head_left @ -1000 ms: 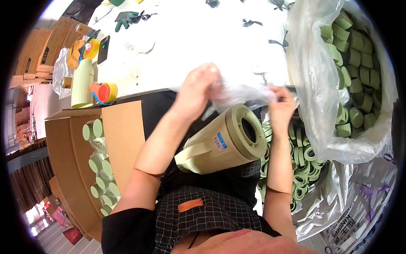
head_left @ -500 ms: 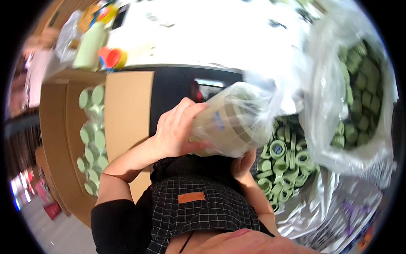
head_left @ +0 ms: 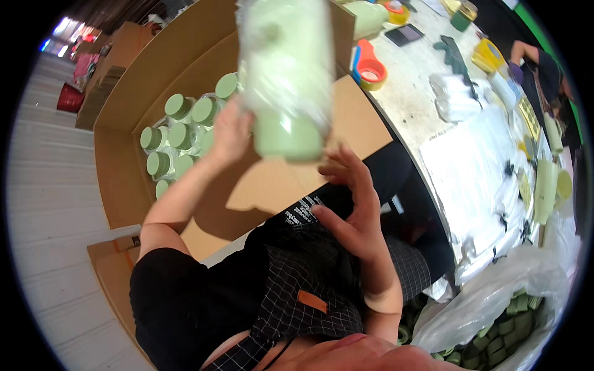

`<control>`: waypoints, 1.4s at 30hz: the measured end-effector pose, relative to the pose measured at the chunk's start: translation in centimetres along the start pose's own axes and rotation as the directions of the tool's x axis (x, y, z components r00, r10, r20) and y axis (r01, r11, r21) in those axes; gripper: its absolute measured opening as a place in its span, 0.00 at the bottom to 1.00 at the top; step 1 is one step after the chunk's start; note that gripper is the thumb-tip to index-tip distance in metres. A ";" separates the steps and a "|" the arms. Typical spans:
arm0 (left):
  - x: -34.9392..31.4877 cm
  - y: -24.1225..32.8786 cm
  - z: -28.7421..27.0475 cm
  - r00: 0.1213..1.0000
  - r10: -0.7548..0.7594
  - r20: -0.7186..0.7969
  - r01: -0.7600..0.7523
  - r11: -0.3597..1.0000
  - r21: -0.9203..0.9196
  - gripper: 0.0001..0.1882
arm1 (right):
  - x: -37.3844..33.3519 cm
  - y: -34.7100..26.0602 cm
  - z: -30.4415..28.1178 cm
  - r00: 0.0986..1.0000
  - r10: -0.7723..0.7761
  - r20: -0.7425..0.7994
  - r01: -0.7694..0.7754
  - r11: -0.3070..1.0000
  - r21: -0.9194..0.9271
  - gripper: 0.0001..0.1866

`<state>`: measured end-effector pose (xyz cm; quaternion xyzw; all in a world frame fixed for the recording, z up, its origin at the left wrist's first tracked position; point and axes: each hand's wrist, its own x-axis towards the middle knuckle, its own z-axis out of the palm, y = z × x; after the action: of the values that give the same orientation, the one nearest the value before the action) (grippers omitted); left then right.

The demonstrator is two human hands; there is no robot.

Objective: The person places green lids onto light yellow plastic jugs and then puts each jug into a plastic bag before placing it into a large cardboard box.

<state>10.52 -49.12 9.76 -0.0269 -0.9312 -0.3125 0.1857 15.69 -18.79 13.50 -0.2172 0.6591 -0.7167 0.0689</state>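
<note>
A large pale green bottle (head_left: 288,74), wrapped in clear plastic film, hangs over the near side of the open cardboard box (head_left: 117,179). Its green end points toward me, and motion blurs it a little. My left hand (head_left: 232,133) grips its left side, the fingers partly hidden behind it. Just below the bottle's right edge is my right hand (head_left: 356,210), thumb and fingers spread with nothing in them. Several wrapped bottles with round green caps (head_left: 179,135) stand packed together inside the box.
A box flap (head_left: 359,123) folds out toward the white worktable (head_left: 396,80). On the table lie tape dispensers (head_left: 371,69), a phone (head_left: 404,35) and a stack of white plastic bags (head_left: 464,167). A clear sack of green parts (head_left: 507,328) is at lower right. Another person (head_left: 538,68) works across the table.
My view has turned left toward the box. The wrapped bottle, earlier between both hands before my apron, has moved over the box. My right hand has come off it and opened.
</note>
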 end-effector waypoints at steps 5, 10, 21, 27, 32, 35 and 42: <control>8.8 -20.9 -8.6 0.796 -0.604 0.039 0.604 0.787 -0.125 0.23 | 2.6 0.5 1.7 0.985 -0.103 0.139 0.096 0.994 0.056 0.41; 7.7 -37.3 -6.8 0.718 -0.677 0.162 0.508 0.669 0.542 0.20 | -6.6 8.4 -1.4 0.904 0.374 -0.208 -0.351 0.926 0.140 0.29; 8.2 -10.2 3.4 0.993 0.053 -0.107 -0.027 0.973 0.229 0.24 | -12.4 11.7 -6.1 0.681 0.554 -0.479 -0.511 0.828 0.231 0.14; 14.2 11.0 14.9 0.856 0.506 0.109 -0.445 0.826 -0.346 0.39 | -8.1 11.9 -6.9 0.805 0.441 -0.398 -0.461 0.886 0.048 0.13; 25.2 10.6 21.5 0.964 -0.201 -0.176 0.131 0.929 -0.348 0.48 | -10.9 14.0 -9.6 0.700 0.391 -0.598 -0.420 0.902 0.099 0.12; 27.6 9.1 23.2 0.863 -0.378 -0.335 0.294 0.915 -0.276 0.51 | -10.8 13.8 -10.6 0.644 0.409 -0.646 -0.329 0.911 0.248 0.12; 33.1 1.8 27.2 0.572 -0.719 -0.396 0.456 0.679 -0.575 0.39 | -12.2 11.2 -10.4 0.787 0.435 -0.437 -0.194 0.847 0.495 0.10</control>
<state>-28.87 -33.70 2.74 0.3532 -0.6875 -0.5363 0.3390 20.36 -5.97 -0.50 0.1270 0.5070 -0.8511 0.0498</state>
